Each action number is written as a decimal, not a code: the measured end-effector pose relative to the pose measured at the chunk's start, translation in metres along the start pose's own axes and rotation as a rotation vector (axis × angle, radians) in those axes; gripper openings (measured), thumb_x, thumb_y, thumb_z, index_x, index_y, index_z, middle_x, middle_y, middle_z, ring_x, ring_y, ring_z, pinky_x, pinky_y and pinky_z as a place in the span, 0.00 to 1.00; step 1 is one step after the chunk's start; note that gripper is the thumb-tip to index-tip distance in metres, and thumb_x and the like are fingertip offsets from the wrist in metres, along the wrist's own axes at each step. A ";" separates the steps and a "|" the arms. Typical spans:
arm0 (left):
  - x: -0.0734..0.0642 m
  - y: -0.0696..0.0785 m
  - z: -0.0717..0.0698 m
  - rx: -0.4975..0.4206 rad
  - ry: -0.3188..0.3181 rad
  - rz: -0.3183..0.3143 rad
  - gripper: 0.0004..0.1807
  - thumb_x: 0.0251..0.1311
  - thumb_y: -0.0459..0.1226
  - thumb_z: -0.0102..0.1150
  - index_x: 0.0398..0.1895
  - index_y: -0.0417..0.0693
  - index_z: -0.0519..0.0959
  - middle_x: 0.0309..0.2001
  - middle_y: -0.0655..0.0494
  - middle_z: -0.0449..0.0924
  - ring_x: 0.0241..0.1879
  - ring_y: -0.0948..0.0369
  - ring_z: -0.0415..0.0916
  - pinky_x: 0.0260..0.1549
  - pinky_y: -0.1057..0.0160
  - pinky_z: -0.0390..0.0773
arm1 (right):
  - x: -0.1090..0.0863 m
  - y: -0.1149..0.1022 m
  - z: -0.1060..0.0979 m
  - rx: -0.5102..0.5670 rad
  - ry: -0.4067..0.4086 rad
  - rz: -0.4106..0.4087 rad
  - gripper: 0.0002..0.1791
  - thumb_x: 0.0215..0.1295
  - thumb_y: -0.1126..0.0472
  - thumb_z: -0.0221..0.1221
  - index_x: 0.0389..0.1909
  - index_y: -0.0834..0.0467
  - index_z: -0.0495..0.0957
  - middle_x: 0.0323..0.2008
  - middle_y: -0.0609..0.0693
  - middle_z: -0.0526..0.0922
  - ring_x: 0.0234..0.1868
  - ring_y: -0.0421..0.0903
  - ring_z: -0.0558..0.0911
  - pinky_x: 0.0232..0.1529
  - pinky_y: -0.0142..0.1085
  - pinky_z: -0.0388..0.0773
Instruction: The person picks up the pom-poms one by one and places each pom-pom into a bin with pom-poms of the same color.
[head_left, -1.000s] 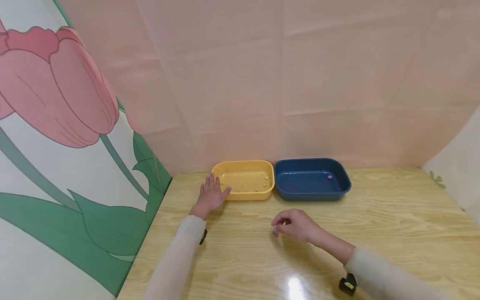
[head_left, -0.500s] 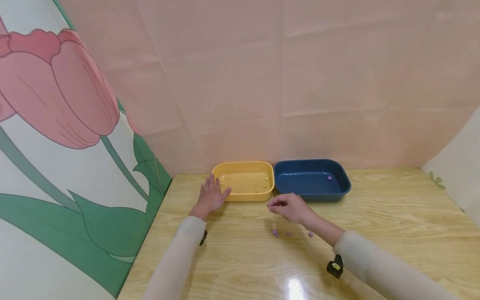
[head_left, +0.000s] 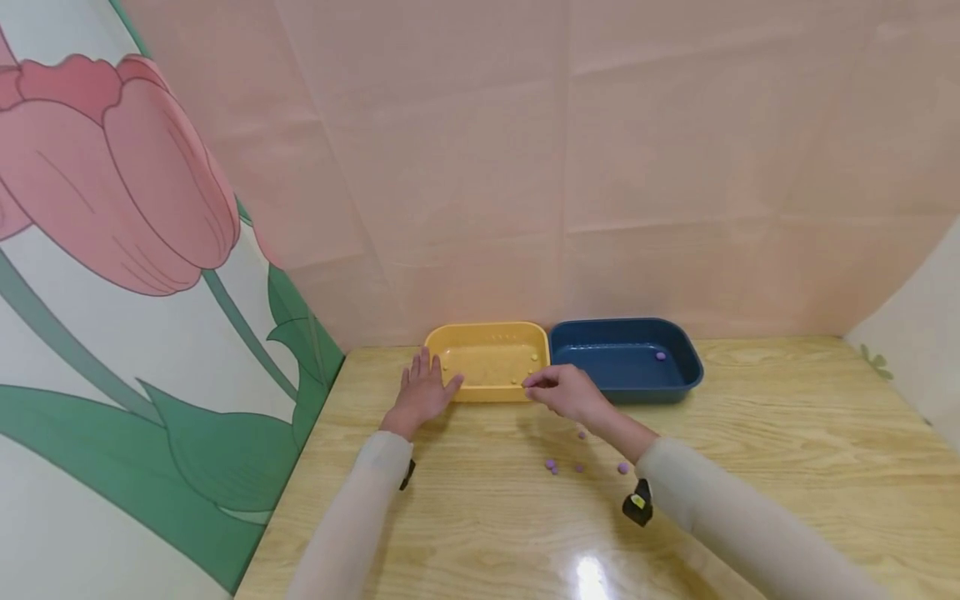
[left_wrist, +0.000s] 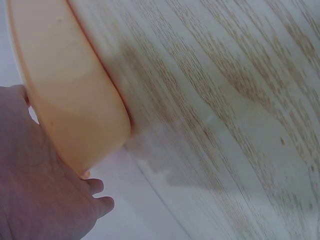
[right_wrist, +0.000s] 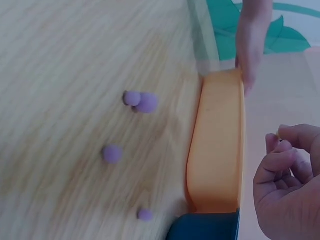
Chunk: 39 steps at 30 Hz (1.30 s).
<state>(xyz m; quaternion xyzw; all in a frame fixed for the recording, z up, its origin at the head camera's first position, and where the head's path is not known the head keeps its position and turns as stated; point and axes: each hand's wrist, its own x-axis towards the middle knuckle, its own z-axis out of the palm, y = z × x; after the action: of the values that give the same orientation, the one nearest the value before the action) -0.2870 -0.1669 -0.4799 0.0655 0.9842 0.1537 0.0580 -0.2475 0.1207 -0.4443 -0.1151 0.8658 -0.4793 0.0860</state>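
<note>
My left hand (head_left: 422,392) lies with fingers straight and spread over the left front rim of a yellow tray (head_left: 487,393). In the left wrist view, its fingers are partly hidden behind the tray wall (left_wrist: 85,105). My right hand (head_left: 572,392) is above the tray's right front corner, thumb and finger pinched together. In the right wrist view, a tiny yellow ball (right_wrist: 278,134) shows between those fingertips, mostly hidden. Several small yellow balls (head_left: 534,357) lie inside the tray.
A dark blue tray (head_left: 626,395) stands against the yellow one on the right, with one purple ball (head_left: 660,356) inside. Several purple balls (head_left: 623,468) lie loose on the wooden table (head_left: 480,517) in front. A pink cloth backdrop (head_left: 480,167) rises behind.
My right hand has risen away from the purple balls on the table and moved forward and left to the yellow tray's corner. The purple balls it covered now show. My left hand stays put.
</note>
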 end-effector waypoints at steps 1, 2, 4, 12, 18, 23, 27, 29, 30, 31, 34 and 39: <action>0.000 0.000 0.000 0.001 0.000 0.000 0.51 0.72 0.69 0.23 0.80 0.37 0.43 0.81 0.38 0.27 0.80 0.41 0.30 0.76 0.41 0.37 | 0.003 -0.001 0.001 -0.001 0.001 0.003 0.07 0.69 0.56 0.65 0.44 0.51 0.88 0.40 0.51 0.88 0.28 0.47 0.78 0.29 0.37 0.75; 0.000 0.000 0.000 0.003 0.000 0.000 0.51 0.72 0.69 0.23 0.80 0.36 0.43 0.81 0.38 0.27 0.80 0.41 0.30 0.76 0.41 0.37 | 0.005 -0.001 0.001 -0.005 0.002 0.006 0.07 0.69 0.56 0.65 0.44 0.50 0.88 0.40 0.50 0.88 0.29 0.46 0.78 0.30 0.37 0.75; 0.000 0.000 0.000 0.006 0.001 -0.001 0.51 0.73 0.68 0.23 0.80 0.36 0.43 0.81 0.38 0.28 0.80 0.41 0.30 0.76 0.41 0.37 | 0.011 -0.003 0.003 -0.004 0.007 0.007 0.07 0.69 0.56 0.65 0.44 0.50 0.88 0.41 0.50 0.88 0.30 0.46 0.78 0.30 0.37 0.75; 0.000 0.000 0.000 0.003 0.002 -0.003 0.50 0.73 0.68 0.24 0.81 0.37 0.43 0.81 0.38 0.28 0.80 0.42 0.30 0.76 0.42 0.38 | 0.034 -0.007 0.014 0.014 0.035 0.021 0.07 0.69 0.56 0.65 0.44 0.51 0.88 0.40 0.48 0.88 0.29 0.44 0.79 0.31 0.36 0.77; 0.000 0.000 0.000 -0.003 -0.002 -0.001 0.51 0.72 0.68 0.23 0.81 0.37 0.43 0.81 0.39 0.27 0.80 0.42 0.30 0.76 0.42 0.37 | 0.046 -0.012 0.019 0.029 0.053 0.064 0.09 0.69 0.53 0.65 0.45 0.51 0.87 0.41 0.55 0.87 0.28 0.46 0.78 0.28 0.37 0.76; 0.000 -0.001 0.000 -0.003 -0.001 -0.002 0.51 0.72 0.69 0.23 0.81 0.37 0.43 0.81 0.39 0.27 0.80 0.42 0.29 0.76 0.42 0.37 | 0.055 -0.015 0.022 0.028 0.064 0.078 0.11 0.68 0.52 0.65 0.46 0.52 0.87 0.41 0.56 0.87 0.29 0.48 0.79 0.26 0.36 0.74; 0.001 -0.001 0.002 -0.006 0.005 -0.002 0.49 0.74 0.67 0.27 0.80 0.36 0.45 0.81 0.38 0.29 0.80 0.41 0.30 0.76 0.41 0.37 | 0.061 -0.013 0.024 0.024 0.065 0.073 0.13 0.69 0.52 0.65 0.48 0.55 0.86 0.40 0.52 0.86 0.30 0.48 0.79 0.28 0.35 0.74; 0.001 0.000 0.002 -0.009 0.009 -0.001 0.47 0.75 0.64 0.30 0.80 0.35 0.46 0.81 0.37 0.29 0.80 0.41 0.31 0.75 0.40 0.38 | 0.064 -0.012 0.025 0.020 0.066 0.071 0.13 0.69 0.53 0.65 0.49 0.55 0.86 0.40 0.51 0.86 0.29 0.47 0.79 0.28 0.34 0.74; 0.001 0.000 0.002 -0.011 0.010 -0.002 0.47 0.76 0.63 0.31 0.80 0.35 0.46 0.81 0.37 0.30 0.80 0.41 0.31 0.75 0.40 0.38 | 0.065 -0.012 0.025 0.017 0.067 0.070 0.14 0.69 0.53 0.65 0.49 0.56 0.86 0.40 0.50 0.86 0.29 0.46 0.78 0.28 0.34 0.74; 0.001 0.000 0.002 -0.011 0.009 -0.004 0.46 0.76 0.62 0.32 0.80 0.35 0.46 0.81 0.37 0.29 0.80 0.41 0.31 0.75 0.40 0.38 | 0.067 -0.012 0.025 0.013 0.069 0.071 0.13 0.69 0.53 0.65 0.49 0.56 0.86 0.39 0.50 0.86 0.29 0.45 0.78 0.28 0.34 0.74; 0.000 0.000 0.001 -0.006 0.007 -0.008 0.47 0.76 0.63 0.31 0.80 0.36 0.45 0.81 0.38 0.29 0.80 0.41 0.30 0.76 0.41 0.38 | 0.071 -0.013 0.026 0.005 0.077 0.074 0.13 0.69 0.54 0.65 0.49 0.56 0.86 0.39 0.51 0.86 0.28 0.44 0.77 0.28 0.33 0.74; 0.000 0.000 0.000 0.012 0.003 -0.007 0.50 0.73 0.68 0.24 0.80 0.36 0.45 0.81 0.38 0.28 0.80 0.41 0.31 0.76 0.41 0.39 | 0.077 -0.016 0.027 0.014 0.080 0.110 0.13 0.69 0.54 0.65 0.49 0.56 0.86 0.42 0.51 0.86 0.28 0.43 0.77 0.29 0.34 0.75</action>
<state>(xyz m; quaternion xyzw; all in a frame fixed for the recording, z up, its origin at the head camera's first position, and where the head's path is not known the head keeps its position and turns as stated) -0.2872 -0.1666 -0.4794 0.0623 0.9854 0.1478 0.0569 -0.3120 0.0688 -0.4480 -0.0473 0.8702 -0.4842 0.0784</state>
